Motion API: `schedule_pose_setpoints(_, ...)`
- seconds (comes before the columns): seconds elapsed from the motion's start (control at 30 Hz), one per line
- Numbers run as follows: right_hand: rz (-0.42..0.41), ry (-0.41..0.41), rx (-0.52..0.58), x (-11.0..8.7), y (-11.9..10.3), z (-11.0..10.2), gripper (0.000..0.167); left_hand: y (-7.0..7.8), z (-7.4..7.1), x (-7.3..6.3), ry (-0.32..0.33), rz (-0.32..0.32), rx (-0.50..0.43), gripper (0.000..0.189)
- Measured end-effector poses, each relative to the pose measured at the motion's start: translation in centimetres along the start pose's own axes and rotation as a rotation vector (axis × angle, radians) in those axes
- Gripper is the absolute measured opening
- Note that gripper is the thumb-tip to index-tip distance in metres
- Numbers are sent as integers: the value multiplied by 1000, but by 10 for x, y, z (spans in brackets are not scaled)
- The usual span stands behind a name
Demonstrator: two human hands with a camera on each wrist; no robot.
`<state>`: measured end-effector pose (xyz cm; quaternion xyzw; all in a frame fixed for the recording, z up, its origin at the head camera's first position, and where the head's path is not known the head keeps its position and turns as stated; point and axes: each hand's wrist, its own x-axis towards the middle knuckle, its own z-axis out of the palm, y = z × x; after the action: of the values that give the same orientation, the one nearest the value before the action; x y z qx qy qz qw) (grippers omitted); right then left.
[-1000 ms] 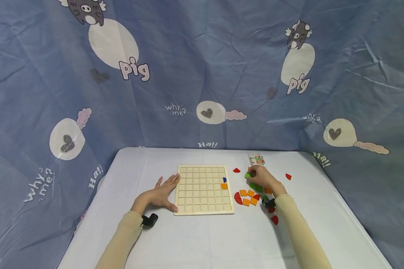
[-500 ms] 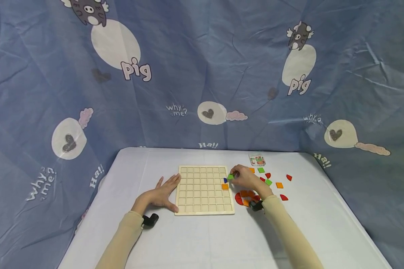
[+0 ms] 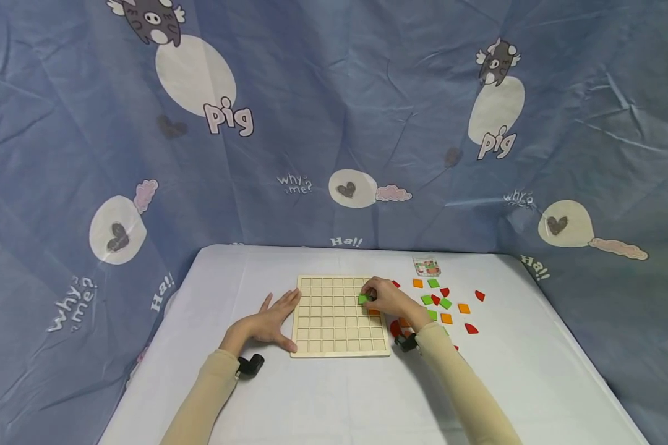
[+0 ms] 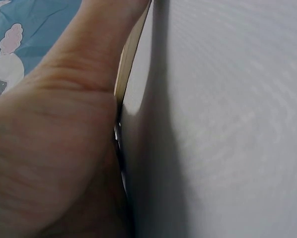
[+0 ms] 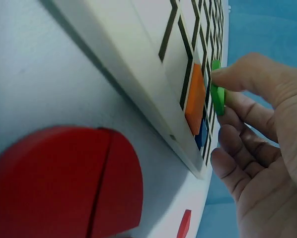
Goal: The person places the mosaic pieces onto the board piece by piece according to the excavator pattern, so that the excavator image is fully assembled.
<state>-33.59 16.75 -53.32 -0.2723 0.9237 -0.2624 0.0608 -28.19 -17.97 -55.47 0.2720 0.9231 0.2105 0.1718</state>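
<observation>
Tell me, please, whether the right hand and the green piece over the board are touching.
Touching: the right wrist view shows the right hand pinching the green piece, with the thumb lying across it.
</observation>
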Motion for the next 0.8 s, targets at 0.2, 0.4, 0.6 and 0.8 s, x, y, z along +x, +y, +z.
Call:
schedule_pose_setpoints(0.2,-4,-21,12,2,0,0,19,-1,0,0,-5,-1,11,136)
schedule_pose_setpoints(0.4,-4,-44,27,3,0,0,16,0,-1,-1,-6,0,13,135)
schedule_pose_setpoints(0.6,11,-56,29,4,0,0,16,2,-1,-1,-2,7,18,135)
schedule_pose_setpoints(0.8,18,-53,25,6,0,0,15,2,-2,-1,-4,14,5,135)
